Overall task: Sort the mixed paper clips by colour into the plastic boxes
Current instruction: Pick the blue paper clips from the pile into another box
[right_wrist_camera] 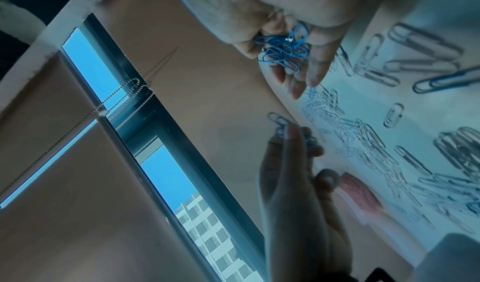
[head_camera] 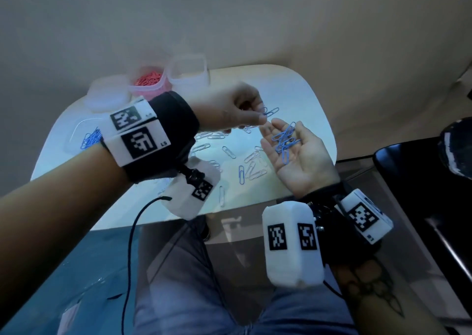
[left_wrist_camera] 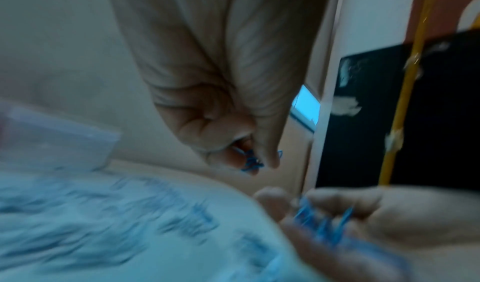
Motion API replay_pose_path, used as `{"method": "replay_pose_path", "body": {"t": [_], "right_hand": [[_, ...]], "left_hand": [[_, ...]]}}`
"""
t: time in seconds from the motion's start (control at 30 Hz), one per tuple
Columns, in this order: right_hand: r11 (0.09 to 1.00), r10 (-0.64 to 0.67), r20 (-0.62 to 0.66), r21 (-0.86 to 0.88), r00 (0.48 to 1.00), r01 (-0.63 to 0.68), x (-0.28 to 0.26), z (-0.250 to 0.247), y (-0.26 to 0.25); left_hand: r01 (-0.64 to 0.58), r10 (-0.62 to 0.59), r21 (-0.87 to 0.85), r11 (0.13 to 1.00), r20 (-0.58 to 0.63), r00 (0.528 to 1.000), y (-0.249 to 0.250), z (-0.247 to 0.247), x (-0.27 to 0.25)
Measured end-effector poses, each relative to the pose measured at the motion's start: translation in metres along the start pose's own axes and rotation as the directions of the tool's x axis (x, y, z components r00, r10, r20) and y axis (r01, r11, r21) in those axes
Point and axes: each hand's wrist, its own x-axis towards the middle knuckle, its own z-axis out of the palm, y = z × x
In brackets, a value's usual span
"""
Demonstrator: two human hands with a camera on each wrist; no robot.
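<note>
My left hand (head_camera: 261, 116) reaches across the white table (head_camera: 293, 92) and pinches a few blue paper clips (head_camera: 270, 111) between thumb and fingers; the blurred left wrist view also catches these pinched clips (left_wrist_camera: 250, 162). Just below it my right hand (head_camera: 279, 133) lies palm up, fingers relaxed, carrying a small heap of blue clips (head_camera: 284, 140), the same heap (right_wrist_camera: 283, 50) that fills the right wrist view. Silver clips (head_camera: 229, 151) and one blue clip (head_camera: 241, 174) lie scattered on the table. A clear box with blue clips (head_camera: 89, 138) sits at the left, partly hidden by my left wrist.
A box of pink clips (head_camera: 150, 82) and an empty clear box (head_camera: 189, 71) stand at the table's far edge, with a round white lid or box (head_camera: 107, 94) beside them. A dark chair (head_camera: 421, 181) is at the right. My knees are under the glass front edge.
</note>
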Motion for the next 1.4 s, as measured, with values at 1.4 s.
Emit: {"method": "replay_pose_path", "body": {"t": [1.4], "right_hand": [[0.975, 0.004, -0.188, 0.219, 0.982, 0.038, -0.007, -0.037, -0.042]], "left_hand": [[-0.290, 0.241, 0.639, 0.712, 0.165, 0.956, 0.008, 0.005, 0.070]]}}
